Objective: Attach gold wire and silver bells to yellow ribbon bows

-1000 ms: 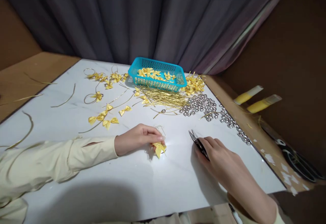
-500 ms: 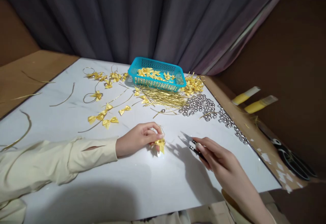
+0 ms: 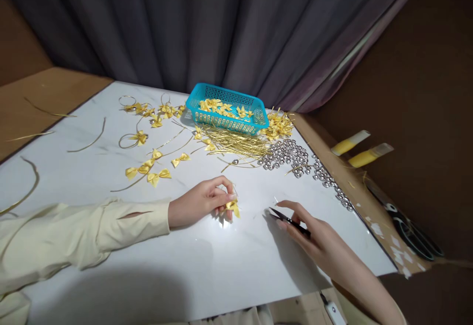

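Observation:
Over the middle of the white board, my left hand (image 3: 207,199) pinches a yellow ribbon bow (image 3: 233,208). A thin strand rises above the bow by my fingertips. To the right, my right hand (image 3: 306,226) holds a small black pointed tool (image 3: 290,222), its tip toward the bow but apart from it. I cannot tell whether it is tweezers or snips. Loose yellow bows (image 3: 158,176) lie beyond my left hand, and a gold cord ring with a bow (image 3: 139,138) lies farther back.
A blue basket (image 3: 229,124) of bows stands at the back of the white board (image 3: 148,285). Before it lie gold cords (image 3: 236,142) and silver beads (image 3: 286,153). Off the board's right edge are scissors (image 3: 410,231) and two yellow-filled tubes (image 3: 369,156). A dark curtain hangs behind.
The black tool has turned in my right hand, so a pointed end now faces left. My left hand keeps its pinch on the bow, almost unmoved. The view has shifted slightly.

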### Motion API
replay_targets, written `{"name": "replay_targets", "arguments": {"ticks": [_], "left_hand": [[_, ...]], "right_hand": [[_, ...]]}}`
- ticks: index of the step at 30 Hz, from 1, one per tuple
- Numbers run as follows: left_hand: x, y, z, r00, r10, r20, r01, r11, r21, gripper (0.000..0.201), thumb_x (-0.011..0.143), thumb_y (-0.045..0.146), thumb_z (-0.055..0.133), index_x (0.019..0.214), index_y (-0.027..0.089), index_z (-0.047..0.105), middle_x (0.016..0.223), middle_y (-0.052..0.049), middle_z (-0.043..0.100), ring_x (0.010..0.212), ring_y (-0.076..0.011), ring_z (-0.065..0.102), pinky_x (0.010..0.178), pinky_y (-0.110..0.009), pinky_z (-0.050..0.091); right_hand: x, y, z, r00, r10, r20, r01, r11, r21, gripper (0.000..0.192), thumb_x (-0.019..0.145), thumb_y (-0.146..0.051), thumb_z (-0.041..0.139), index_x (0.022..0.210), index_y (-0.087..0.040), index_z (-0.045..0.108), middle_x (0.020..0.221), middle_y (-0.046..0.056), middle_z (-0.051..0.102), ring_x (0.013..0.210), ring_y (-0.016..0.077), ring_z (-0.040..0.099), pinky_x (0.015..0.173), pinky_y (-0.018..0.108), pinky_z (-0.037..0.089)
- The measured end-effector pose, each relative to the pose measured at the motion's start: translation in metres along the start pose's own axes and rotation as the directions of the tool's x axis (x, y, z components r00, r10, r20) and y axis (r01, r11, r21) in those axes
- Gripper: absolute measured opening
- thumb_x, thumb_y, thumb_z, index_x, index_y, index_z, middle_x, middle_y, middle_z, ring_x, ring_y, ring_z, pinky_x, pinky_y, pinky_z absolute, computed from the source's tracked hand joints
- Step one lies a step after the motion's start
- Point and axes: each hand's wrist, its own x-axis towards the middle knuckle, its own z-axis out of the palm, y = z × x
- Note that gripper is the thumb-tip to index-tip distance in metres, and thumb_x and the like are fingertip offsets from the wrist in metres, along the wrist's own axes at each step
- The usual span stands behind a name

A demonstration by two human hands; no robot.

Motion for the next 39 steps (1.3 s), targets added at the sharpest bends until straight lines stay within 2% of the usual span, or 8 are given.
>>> {"name": "replay_targets", "arguments": {"ticks": [4,7,12,19,22,28,33,39], "left_hand": [[0.000,0.001,0.000,1.000,-0.003,0.005,0.003,1.000,0.000,0.030,0.082,0.046,0.057,0.082,0.018,0.043,0.061,-0.002,0.066,0.054,-0.0099,0.046,0.055,-0.022,0.036],[0.000,0.001,0.000,1.000,-0.006,0.014,0.006,1.000,-0.007,0.031,0.081,0.046,0.058,0.082,0.019,0.044,0.060,-0.002,0.066,0.054,-0.0100,0.046,0.055,-0.022,0.036],[0.001,-0.001,-0.001,1.000,-0.015,0.020,0.015,1.000,-0.025,0.029,0.082,0.044,0.058,0.082,0.018,0.044,0.060,-0.002,0.066,0.054,-0.0101,0.046,0.056,-0.023,0.036],[0.001,0.000,-0.001,0.999,0.001,0.034,0.000,0.999,-0.037,0.029,0.082,0.043,0.058,0.081,0.018,0.043,0.062,-0.004,0.068,0.053,-0.0101,0.048,0.055,-0.023,0.036],[0.001,0.001,-0.001,0.999,0.002,0.049,0.001,0.999,-0.048,0.030,0.082,0.044,0.058,0.080,0.018,0.044,0.064,-0.005,0.069,0.053,-0.0106,0.050,0.055,-0.024,0.037],[0.001,-0.001,-0.001,0.999,-0.001,0.050,0.003,0.999,-0.037,0.029,0.083,0.044,0.056,0.080,0.018,0.044,0.067,-0.006,0.071,0.054,-0.0110,0.053,0.055,-0.023,0.039],[0.000,0.000,0.000,0.998,0.004,0.068,-0.004,1.000,0.005,0.026,0.086,0.042,0.053,0.082,0.018,0.045,0.068,-0.007,0.071,0.058,-0.0116,0.055,0.058,-0.023,0.040],[-0.003,-0.002,0.000,0.997,0.017,0.081,-0.018,1.000,0.011,0.026,0.086,0.043,0.053,0.084,0.018,0.046,0.067,-0.004,0.069,0.058,-0.0113,0.054,0.058,-0.023,0.041]], "right_hand": [[0.000,0.006,0.005,1.000,0.001,-0.003,-0.001,1.000,0.009,0.030,0.094,-0.031,0.035,0.111,-0.020,0.056,0.097,0.008,0.069,0.082,0.0197,0.067,0.071,0.029,0.052],[-0.001,0.011,0.007,1.000,-0.031,0.001,0.031,0.999,-0.023,0.036,0.093,-0.027,0.034,0.122,-0.020,0.055,0.109,0.010,0.066,0.092,0.0216,0.066,0.077,0.032,0.052],[-0.003,0.010,0.007,0.998,-0.030,0.053,0.038,0.986,-0.162,0.043,0.092,-0.020,0.031,0.129,-0.025,0.053,0.082,0.007,0.068,0.066,0.0180,0.066,0.063,0.027,0.051],[-0.004,0.016,-0.003,0.991,-0.012,0.133,0.038,0.980,-0.196,0.046,0.091,-0.025,0.033,0.134,-0.026,0.046,0.063,0.001,0.065,0.058,0.0185,0.063,0.055,0.024,0.045],[-0.006,0.018,-0.012,0.998,0.044,0.055,-0.037,0.991,-0.129,0.050,0.091,-0.036,0.034,0.137,-0.018,0.039,0.052,-0.002,0.058,0.046,0.0179,0.055,0.048,0.025,0.041],[-0.005,-0.015,-0.011,0.982,0.093,-0.162,-0.075,0.990,0.118,0.030,0.082,-0.046,0.050,0.081,-0.018,0.060,0.070,0.004,0.066,0.053,0.0146,0.057,0.045,0.022,0.041],[0.003,-0.046,0.016,0.967,0.110,-0.231,-0.047,0.964,0.262,0.030,0.080,-0.044,0.056,0.073,-0.015,0.062,0.064,0.003,0.063,0.047,0.0112,0.050,0.044,0.020,0.039],[0.013,-0.061,0.032,0.964,0.038,-0.262,0.021,0.975,0.221,0.035,0.081,-0.044,0.055,0.068,-0.013,0.065,0.049,0.000,0.054,0.043,0.0092,0.043,0.042,0.019,0.035]]}}
